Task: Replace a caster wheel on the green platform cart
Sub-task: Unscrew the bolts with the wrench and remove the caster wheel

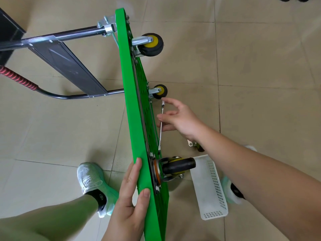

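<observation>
Standing on its long edge, the green platform cart (pixel 133 101) turns its underside to the right. The caster wheel (pixel 178 165) that seems to be the one in work juts out at the near end, just beside the left hand (pixel 132 197), which presses flat, fingers straight, against the deck's edge. The right hand (pixel 178 117) sits farther up, its loosely spread fingertips and thumb lightly pinching the wrench (pixel 161 133), whose long axis runs along the deck down to a mounting bolt just above that caster.
</observation>
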Motion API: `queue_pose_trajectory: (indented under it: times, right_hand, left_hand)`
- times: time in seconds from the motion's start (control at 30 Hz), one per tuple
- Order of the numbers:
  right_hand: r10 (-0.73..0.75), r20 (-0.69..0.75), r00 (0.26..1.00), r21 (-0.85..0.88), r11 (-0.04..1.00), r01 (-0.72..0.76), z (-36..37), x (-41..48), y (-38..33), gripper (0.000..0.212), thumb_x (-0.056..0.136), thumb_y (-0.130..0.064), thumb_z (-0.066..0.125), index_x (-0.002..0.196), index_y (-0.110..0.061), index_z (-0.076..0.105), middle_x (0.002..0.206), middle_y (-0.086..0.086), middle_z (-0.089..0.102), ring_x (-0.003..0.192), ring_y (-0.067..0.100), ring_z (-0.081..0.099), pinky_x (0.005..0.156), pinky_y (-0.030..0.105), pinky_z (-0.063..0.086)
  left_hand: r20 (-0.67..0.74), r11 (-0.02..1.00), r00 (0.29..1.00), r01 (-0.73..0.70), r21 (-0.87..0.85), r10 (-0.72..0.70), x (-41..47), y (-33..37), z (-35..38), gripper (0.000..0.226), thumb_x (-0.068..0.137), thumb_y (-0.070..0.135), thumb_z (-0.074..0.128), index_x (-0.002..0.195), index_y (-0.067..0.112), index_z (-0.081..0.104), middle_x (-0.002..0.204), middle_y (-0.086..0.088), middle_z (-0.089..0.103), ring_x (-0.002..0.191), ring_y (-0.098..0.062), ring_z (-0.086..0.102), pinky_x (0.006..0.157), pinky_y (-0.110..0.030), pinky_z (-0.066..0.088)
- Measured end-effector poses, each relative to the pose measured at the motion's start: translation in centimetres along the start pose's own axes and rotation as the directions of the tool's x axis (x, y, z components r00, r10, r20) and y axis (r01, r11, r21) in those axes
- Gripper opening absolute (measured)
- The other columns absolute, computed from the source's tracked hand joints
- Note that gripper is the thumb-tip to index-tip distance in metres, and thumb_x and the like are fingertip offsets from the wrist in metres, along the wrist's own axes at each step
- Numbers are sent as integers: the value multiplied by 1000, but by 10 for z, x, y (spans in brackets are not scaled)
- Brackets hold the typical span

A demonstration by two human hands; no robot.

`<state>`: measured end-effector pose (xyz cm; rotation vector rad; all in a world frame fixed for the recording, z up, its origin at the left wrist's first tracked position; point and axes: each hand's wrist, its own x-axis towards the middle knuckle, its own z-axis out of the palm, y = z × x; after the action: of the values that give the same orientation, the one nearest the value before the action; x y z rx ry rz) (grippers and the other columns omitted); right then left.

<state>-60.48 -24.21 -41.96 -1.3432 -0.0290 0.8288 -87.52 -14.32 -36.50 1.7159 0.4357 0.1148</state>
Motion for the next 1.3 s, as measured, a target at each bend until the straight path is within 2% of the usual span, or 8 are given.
queue_pose_trajectory:
  times: [0.2,0.27,0.43,0.7,0.87,1.07,1.2,1.3]
  right_hand:
    - [180,30,983,52,982,-181,8,16,20,70,84,1,77,144,-19,47,88,15,76,75,29,75,69,42,62]
    - [211,31,977,63,975,-213,10,20,23,71,85,1,76,146,-19,46,88,15,76,74,28,75,70,42,62]
    - [258,68,964,-57,965,-255,19,25,25,73,84,-2,78,146,-23,46,110,25,72,87,36,73,82,49,62]
    - [303,53,952,-107,949,-296,22,31,24,75,83,-1,79,146,-21,44,117,28,68,84,37,74,81,50,61]
    - [285,54,957,-141,951,-275,25,27,23,75,84,-1,78,148,-18,41,117,30,67,91,41,74,85,56,60]
    - [55,56,997,-135,990,-47,28,0,2,72,86,-2,77,146,-25,46,97,15,71,76,26,74,76,48,63]
    - [-247,121,961,-300,914,273,34,-41,-9,62,85,-14,78,133,-44,53,89,3,72,79,29,74,79,51,63]
    - [-322,121,939,-291,893,344,37,-54,-7,62,87,-14,76,128,-54,53,95,2,74,84,29,74,81,47,62]
  left_hand:
    - [-1,1000,1000,-12,11,12,1,2,1,61,89,46,58,146,63,44,162,25,39,156,-6,27,129,-44,23]
    - [2,1000,1000,-9,9,9,1,1,0,62,89,45,58,147,61,43,163,24,38,156,-6,27,130,-47,23]
    - [4,1000,1000,-14,13,14,0,-1,-1,62,90,45,58,148,60,43,164,23,37,156,-6,27,130,-47,22]
    - [4,999,1000,-19,29,19,1,0,-2,62,91,44,57,149,60,41,164,21,37,157,-8,27,129,-41,22]
    - [5,999,1000,-21,38,21,-1,-1,-2,66,96,22,58,148,59,41,163,24,37,156,-7,27,127,-36,21]
    - [19,998,1000,-24,64,23,1,3,-3,67,96,21,54,150,59,38,163,30,34,156,0,23,126,-20,19]
    - [22,998,999,39,52,-40,1,7,-3,58,104,30,54,155,53,39,159,36,35,155,3,23,130,-38,20]
    - [34,996,998,58,69,-61,-1,11,-3,62,96,34,52,154,45,35,156,41,34,154,8,21,130,-39,17]
